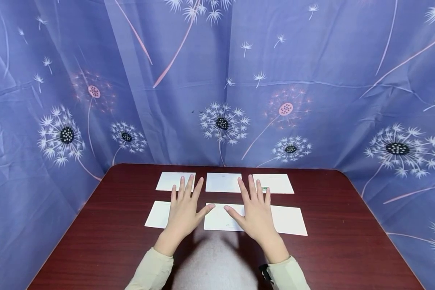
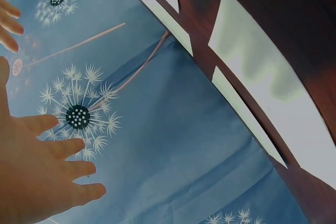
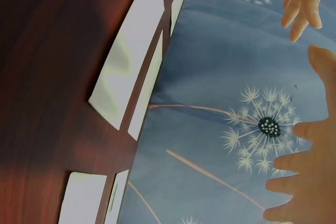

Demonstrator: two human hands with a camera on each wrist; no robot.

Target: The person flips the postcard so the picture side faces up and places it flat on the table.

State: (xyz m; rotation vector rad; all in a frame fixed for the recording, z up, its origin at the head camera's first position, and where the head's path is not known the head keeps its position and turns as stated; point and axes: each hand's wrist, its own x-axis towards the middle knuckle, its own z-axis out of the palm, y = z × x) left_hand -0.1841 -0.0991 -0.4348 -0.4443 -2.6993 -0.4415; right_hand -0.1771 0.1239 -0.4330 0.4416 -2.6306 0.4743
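Both hands are held out above the table with fingers spread and nothing in them. My left hand (image 1: 183, 215) overlaps the front-left white card (image 1: 156, 215) in the head view, its fingertips in front of the back-left card (image 1: 172, 181). My right hand (image 1: 257, 217) covers part of the front-middle card (image 1: 221, 219) and front-right card (image 1: 291, 221). Its fingertips lie between the back-middle card (image 1: 222, 182) and the back-right card (image 1: 280, 183), which bears a small green mark (image 1: 264, 189). In the wrist views, the left hand (image 2: 42, 166) and right hand (image 3: 307, 177) appear raised off the tabletop.
The cards lie flat in two rows of three on a dark red wooden table (image 1: 344, 225). A blue curtain (image 1: 181, 133) with dandelion prints hangs behind the table and along its sides. A black band (image 1: 266, 273) shows at the right sleeve cuff.
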